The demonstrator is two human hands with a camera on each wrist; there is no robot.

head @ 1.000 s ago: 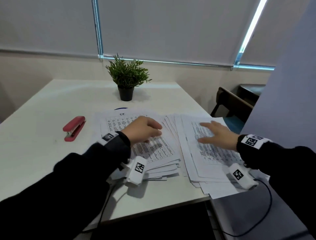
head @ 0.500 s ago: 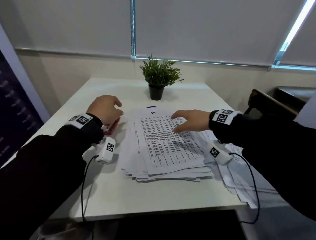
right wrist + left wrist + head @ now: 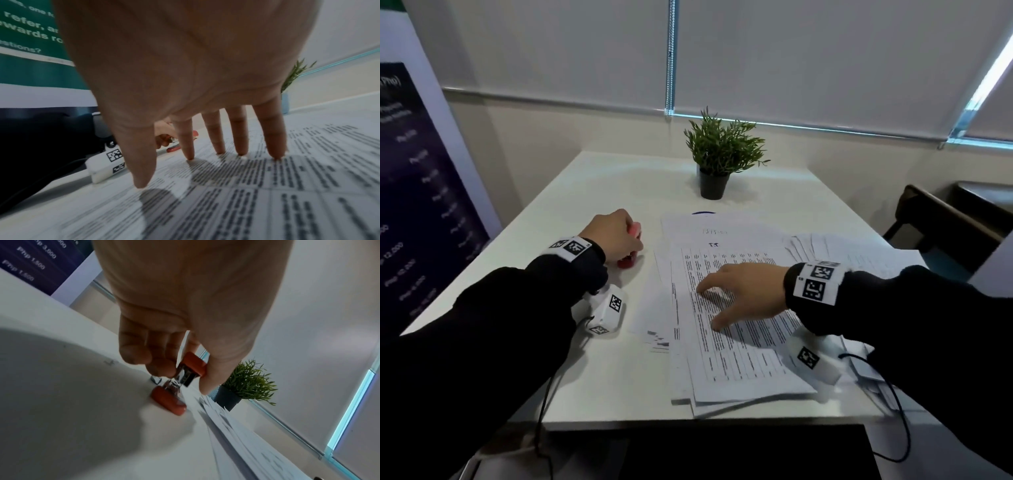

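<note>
My left hand (image 3: 616, 236) grips a red stapler (image 3: 629, 260) at the left of the white table (image 3: 571, 192). In the left wrist view the thumb and curled fingers hold the stapler's red top arm (image 3: 194, 364), and its red base (image 3: 168, 400) hangs open toward the tabletop. My right hand (image 3: 739, 294) rests with spread, straight fingers (image 3: 275, 142) on the top printed sheet of a stack of papers (image 3: 732, 342) in the middle of the table.
A small potted plant (image 3: 717, 161) stands at the back of the table. More loose sheets (image 3: 835, 246) fan out at the right. A dark banner (image 3: 417, 192) stands on the left and a dark chair (image 3: 941, 222) on the right.
My left hand left the papers, moved left and took hold of the stapler, whose arm is now raised. My right hand moved from the right pile onto the middle stack.
</note>
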